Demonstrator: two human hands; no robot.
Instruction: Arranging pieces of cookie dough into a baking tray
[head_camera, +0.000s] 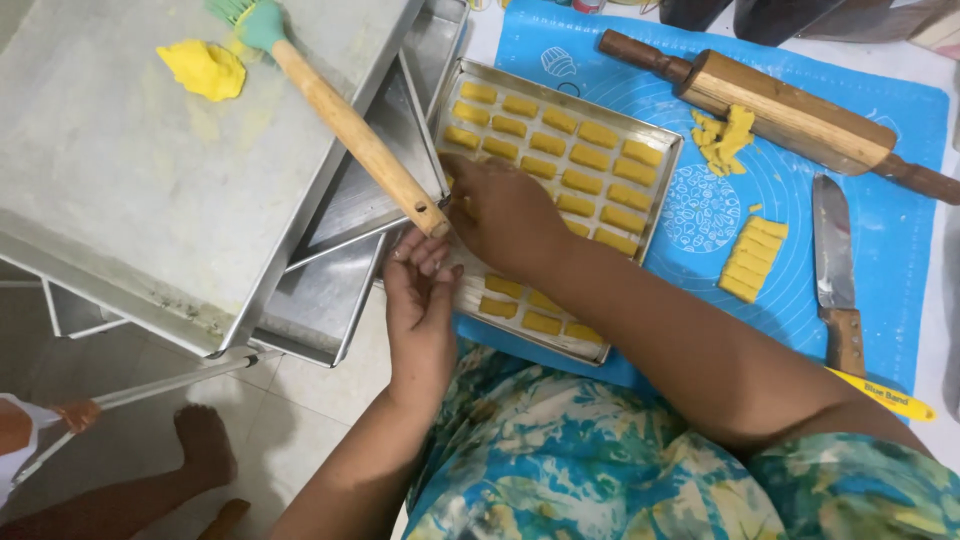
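With both my hands, left (420, 310) and right (505, 215), pressed together empty at the baking tray (665, 160) edge, I could dent the soft yellow dough bars (560, 150) or knock the brush (350, 125) loose.

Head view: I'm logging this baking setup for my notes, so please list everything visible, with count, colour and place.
Rectangular metal baking tray: one, silver, centre, on the mat.
Yellow dough bars: many, in rows in that tray.
Blue silicone mat: one, right.
Wooden rolling pin: one, brown, top right.
Dough scraps: small yellow heap beside the pin.
Cut dough stack: yellow, on the mat.
Wooden-handled knife: one, right.
Stacked empty metal trays: silver, left.
Yellow dough lump: one, top left.
Wooden-handled brush: one, teal head.
Another person's foot: bottom left.
Left hand: at the tray's edge.
Right hand: over the tray.
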